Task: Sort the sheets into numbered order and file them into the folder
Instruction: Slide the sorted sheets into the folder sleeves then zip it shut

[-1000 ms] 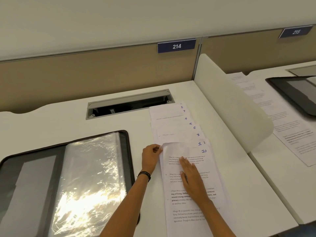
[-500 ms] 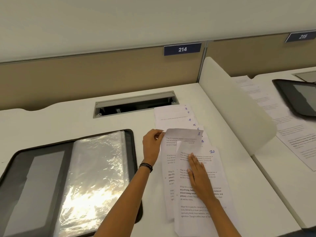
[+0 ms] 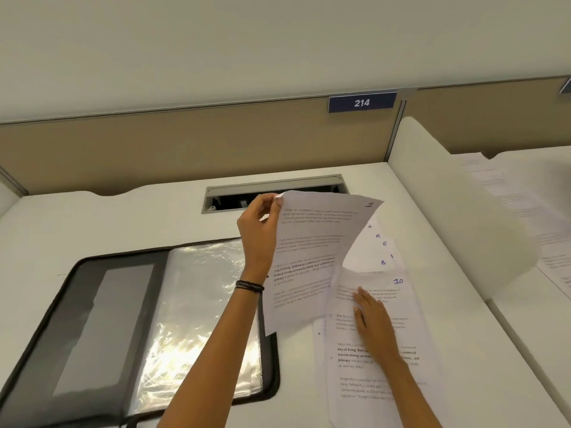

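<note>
Blue sign (image 3: 362, 102) reads 214; left hand (image 3: 259, 230) pinches sheet 1 (image 3: 312, 242).

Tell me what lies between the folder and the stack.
Head view: bare desk between folder and stack; farther back, sheet 1, pinched in the left hand, overhangs that gap.

folder (image 3: 129, 329) left | sheets (image 3: 383, 335) right | cable slot (image 3: 272, 193) behind

I see a cable slot (image 3: 278, 184) in the white desk (image 3: 123, 217) at twelve o'clock and a blue 214 sign (image 3: 362, 102) at one.
</note>
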